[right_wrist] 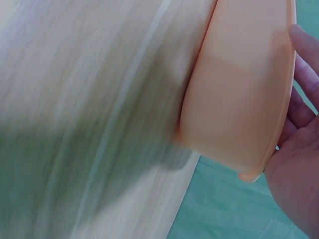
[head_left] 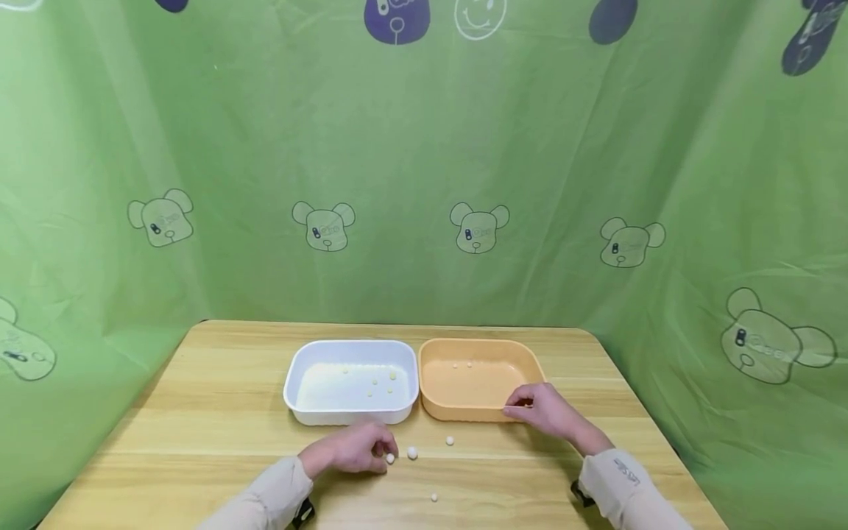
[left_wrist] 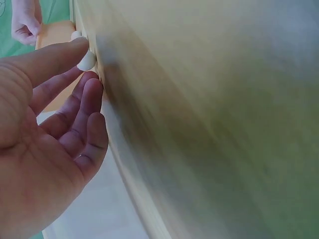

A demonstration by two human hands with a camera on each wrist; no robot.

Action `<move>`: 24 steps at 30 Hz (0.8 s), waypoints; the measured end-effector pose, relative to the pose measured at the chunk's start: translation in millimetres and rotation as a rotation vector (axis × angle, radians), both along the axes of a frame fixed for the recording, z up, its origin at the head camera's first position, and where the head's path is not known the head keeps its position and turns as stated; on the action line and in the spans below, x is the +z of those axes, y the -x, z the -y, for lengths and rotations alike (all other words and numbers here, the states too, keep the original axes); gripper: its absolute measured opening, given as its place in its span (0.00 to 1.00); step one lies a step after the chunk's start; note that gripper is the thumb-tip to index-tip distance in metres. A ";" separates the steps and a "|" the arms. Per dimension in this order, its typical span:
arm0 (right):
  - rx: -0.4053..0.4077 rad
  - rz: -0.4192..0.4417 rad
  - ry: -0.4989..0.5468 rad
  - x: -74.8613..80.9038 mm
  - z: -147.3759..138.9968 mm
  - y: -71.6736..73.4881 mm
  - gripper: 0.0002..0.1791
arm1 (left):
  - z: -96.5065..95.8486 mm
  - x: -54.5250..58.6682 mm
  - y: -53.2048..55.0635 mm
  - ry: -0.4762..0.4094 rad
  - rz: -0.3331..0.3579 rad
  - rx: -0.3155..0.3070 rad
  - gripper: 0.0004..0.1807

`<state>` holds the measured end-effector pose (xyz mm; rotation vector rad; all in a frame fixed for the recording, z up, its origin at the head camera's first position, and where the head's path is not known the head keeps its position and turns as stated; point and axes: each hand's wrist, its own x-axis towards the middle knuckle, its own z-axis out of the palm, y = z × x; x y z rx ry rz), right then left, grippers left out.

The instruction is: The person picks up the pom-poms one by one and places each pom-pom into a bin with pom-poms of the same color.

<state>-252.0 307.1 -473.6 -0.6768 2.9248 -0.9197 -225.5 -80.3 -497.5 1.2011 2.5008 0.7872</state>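
Observation:
My left hand (head_left: pixel 361 447) is low over the table in front of the white tray (head_left: pixel 331 418). Its thumb and curled forefinger are around a small white ball (head_left: pixel 390 458). From the left wrist, that ball (left_wrist: pixel 87 60) shows between thumb and fingers, partly covered. Just right of it lies a larger white ball (head_left: pixel 412 453). At the front right corner of the orange tray (head_left: pixel 464 414), my right hand (head_left: pixel 546 411) grips the rim between thumb and fingers. The right wrist view shows the thumb on the tray's edge (right_wrist: pixel 286 99), with other fingers partly hidden behind it.
Two more white balls lie on the wooden table (head_left: pixel 199 427): one ball (head_left: pixel 450 441) before the orange tray, another ball (head_left: pixel 433 497) nearer me. Several small pale yellowish pieces (head_left: pixel 375 382) are in the white tray; two small bits (head_left: pixel 470 365) lie in the orange one. A green curtain (head_left: pixel 397 280) surrounds the table.

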 end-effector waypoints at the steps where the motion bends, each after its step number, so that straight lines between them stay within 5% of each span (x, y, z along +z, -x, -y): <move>1: -0.001 0.001 0.003 -0.4 -0.3 -0.2 0.08 | -0.6 0.0 0.3 0.003 -0.003 -0.003 0.12; 15: -0.052 -0.010 0.038 -6.2 0.7 -1.7 0.08 | -6.1 -5.6 0.5 0.018 0.004 -0.001 0.08; 24: -0.060 -0.047 0.051 -8.0 0.8 -4.1 0.08 | -5.6 1.5 1.2 -0.145 0.154 -0.010 0.04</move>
